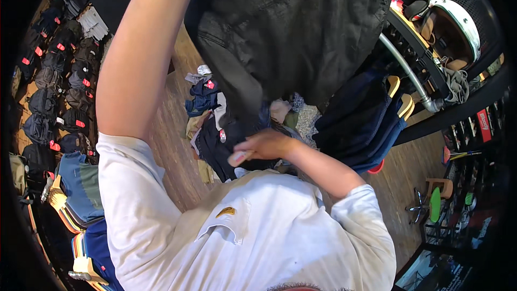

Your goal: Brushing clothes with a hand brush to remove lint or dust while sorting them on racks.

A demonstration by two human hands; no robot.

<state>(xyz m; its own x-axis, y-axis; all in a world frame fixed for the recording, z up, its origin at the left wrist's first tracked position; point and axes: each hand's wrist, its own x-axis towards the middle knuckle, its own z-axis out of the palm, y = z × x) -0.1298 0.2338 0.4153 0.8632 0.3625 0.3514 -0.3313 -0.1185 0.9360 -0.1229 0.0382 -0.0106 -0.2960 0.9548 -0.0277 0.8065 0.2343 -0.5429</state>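
A black jacket-like garment [301, 27] with visible seams hangs at the top centre, and a sleeve-like part [237, 75] drops from its left side. My left arm is raised beside it and runs out past the top edge, so the left hand is out of sight. Below the garment, my right hand [266, 145] is closed in front of my chest. From its fingers sticks a small pale, tag-like piece [239, 157] with a reddish mark, slightly blurred. Whether this hand also grips the dark cloth behind it, I cannot tell.
Behind my right hand lies a heap of mixed clothes [204, 102]. Dark blue garments [355, 118] hang on wooden hangers at right, below a metal rail [406, 67] and white helmets [460, 24]. Backpacks [46, 102] line the left wall. Shirts [83, 183] hang lower left.
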